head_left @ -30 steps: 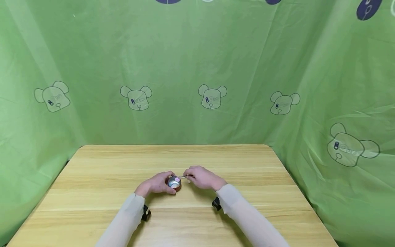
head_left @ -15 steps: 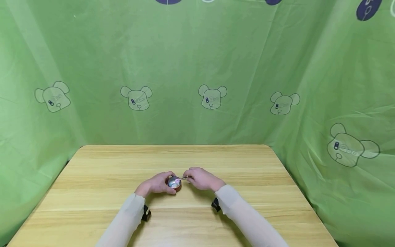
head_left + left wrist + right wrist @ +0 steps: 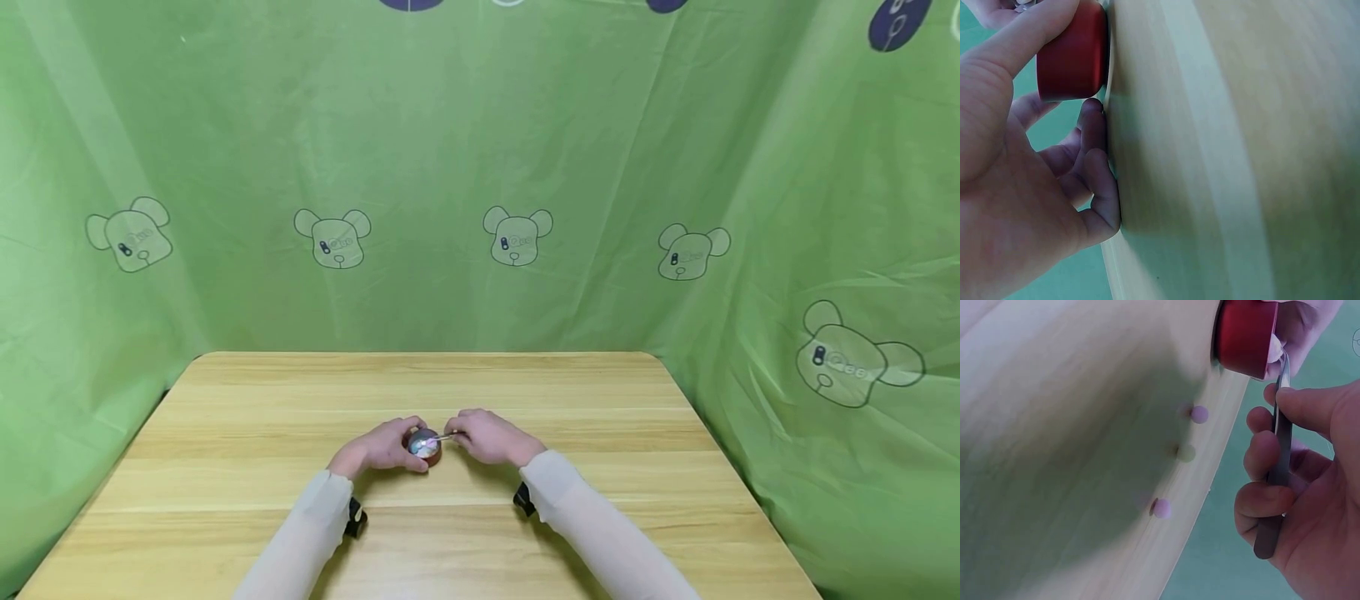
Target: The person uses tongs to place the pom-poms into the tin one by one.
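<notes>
a small red bowl [image 3: 424, 447] stands on the wooden table [image 3: 225, 433] near its middle, with pale beads inside, one pink. the left hand [image 3: 378, 447] curls around its side. the right hand [image 3: 487, 436] pinches metal tweezers [image 3: 1277, 456], tips at the bowl's rim. three loose beads [image 3: 1199, 414] lie on the table just beside it.

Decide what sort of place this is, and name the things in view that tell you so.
Probably a staged recording corner, not a lived-in room. A green bear-print cloth screens the back and sides of a wooden table. Both hands work there: the left hand steadies a small red dish, the right hand holds tweezers.
</notes>
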### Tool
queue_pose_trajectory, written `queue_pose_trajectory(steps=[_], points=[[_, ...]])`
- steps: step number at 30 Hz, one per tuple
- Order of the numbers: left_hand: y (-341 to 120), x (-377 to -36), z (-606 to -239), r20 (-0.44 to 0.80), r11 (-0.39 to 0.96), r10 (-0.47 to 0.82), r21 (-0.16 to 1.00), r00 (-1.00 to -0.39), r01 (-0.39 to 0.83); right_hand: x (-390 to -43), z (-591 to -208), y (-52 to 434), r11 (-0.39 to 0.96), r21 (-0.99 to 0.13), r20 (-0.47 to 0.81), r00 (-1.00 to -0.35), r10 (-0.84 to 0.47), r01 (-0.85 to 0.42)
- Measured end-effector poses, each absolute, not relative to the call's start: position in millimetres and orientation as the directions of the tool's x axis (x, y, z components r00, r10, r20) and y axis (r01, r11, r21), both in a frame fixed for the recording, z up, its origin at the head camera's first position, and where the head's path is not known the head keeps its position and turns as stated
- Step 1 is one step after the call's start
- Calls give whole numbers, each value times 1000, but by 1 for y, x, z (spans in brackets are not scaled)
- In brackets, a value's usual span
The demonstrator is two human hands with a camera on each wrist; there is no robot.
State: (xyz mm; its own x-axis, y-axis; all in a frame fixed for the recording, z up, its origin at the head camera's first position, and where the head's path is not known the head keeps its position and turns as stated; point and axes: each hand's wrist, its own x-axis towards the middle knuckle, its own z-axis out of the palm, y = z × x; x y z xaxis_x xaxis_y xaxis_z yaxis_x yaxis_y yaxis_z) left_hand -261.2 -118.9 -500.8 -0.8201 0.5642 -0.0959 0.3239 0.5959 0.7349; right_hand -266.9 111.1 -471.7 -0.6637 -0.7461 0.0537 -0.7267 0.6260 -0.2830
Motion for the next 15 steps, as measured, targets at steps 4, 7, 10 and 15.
queue_pose_trajectory(steps=[4,7,10,15], points=[[-119,-262,-501,-94,601,561,730,-822,327,-265,-472,111,627,-280,54,-664,-746,-727],[-119,-262,-501,-96,604,559,728,-824,324,-265,-472,111,632,-272,49,-666,-744,-726],[-119,-262,-500,-98,602,559,731,-823,321,-264,-473,112,638,-262,43,-670,-741,-724],[-119,-262,-500,-95,600,561,731,-823,325,-266,-475,113,639,-258,47,-670,-741,-725]])
